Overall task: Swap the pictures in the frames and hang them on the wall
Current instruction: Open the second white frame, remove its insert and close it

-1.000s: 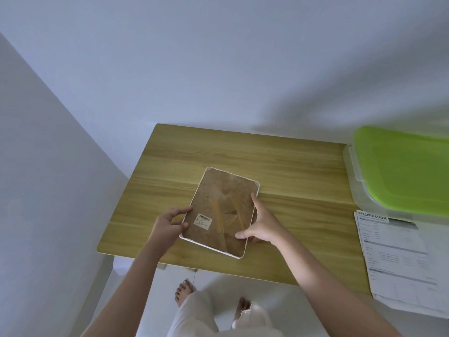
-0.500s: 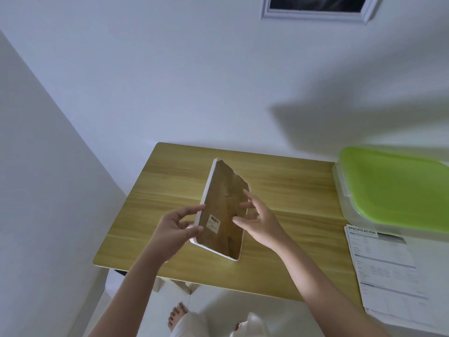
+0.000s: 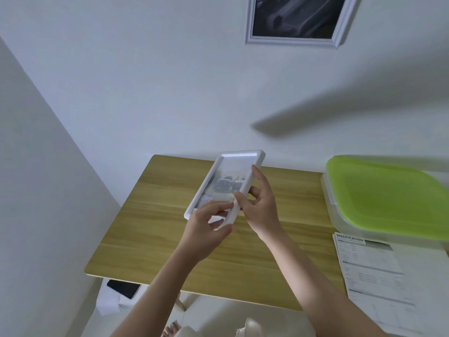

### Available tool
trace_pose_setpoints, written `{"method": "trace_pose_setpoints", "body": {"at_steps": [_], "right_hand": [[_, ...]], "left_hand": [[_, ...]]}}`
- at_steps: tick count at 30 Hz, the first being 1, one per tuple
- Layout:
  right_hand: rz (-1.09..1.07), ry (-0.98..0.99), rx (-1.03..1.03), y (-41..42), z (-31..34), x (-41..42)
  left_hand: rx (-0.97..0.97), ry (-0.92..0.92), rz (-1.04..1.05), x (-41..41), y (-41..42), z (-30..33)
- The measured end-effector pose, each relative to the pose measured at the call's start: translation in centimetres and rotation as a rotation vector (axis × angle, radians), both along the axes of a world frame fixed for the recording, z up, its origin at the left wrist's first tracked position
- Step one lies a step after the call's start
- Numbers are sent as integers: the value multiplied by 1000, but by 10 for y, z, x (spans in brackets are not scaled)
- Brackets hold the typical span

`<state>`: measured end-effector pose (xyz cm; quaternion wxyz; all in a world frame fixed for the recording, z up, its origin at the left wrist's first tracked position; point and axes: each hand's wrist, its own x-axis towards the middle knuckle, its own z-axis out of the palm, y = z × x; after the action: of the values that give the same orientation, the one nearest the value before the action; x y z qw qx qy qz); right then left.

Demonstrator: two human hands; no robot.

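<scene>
Both hands hold a white picture frame [image 3: 220, 184] in the air above the wooden table [image 3: 155, 215], its glass side turned to the camera. The left hand [image 3: 206, 229] pinches the lower edge at 6 o'clock. The right hand [image 3: 260, 205] grips the right edge at 3 o'clock. A second frame [image 3: 295, 20] hangs on the wall at 12 o'clock. A green-lidded box [image 3: 388, 198] stands at 3 o'clock, with papers [image 3: 374, 276] just beside it.

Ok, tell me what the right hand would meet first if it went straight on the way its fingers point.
The right hand points up and away, so probably the bare wall behind the table, below the hung frame. Depth is unclear.
</scene>
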<state>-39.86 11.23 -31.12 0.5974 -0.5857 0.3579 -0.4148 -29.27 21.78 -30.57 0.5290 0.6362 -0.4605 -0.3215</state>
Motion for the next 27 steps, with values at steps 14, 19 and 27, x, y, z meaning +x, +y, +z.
{"method": "trace_pose_setpoints", "body": {"at_steps": [14, 19, 27], "right_hand": [[-245, 31, -74, -31, 15, -21], [-327, 29, -159, -56, 37, -28], [-421, -47, -332, -101, 95, -66]], "left_hand": [[79, 20, 134, 67, -27, -7], [-26, 79, 42, 69, -52, 21], [-226, 82, -117, 51, -114, 88]]}}
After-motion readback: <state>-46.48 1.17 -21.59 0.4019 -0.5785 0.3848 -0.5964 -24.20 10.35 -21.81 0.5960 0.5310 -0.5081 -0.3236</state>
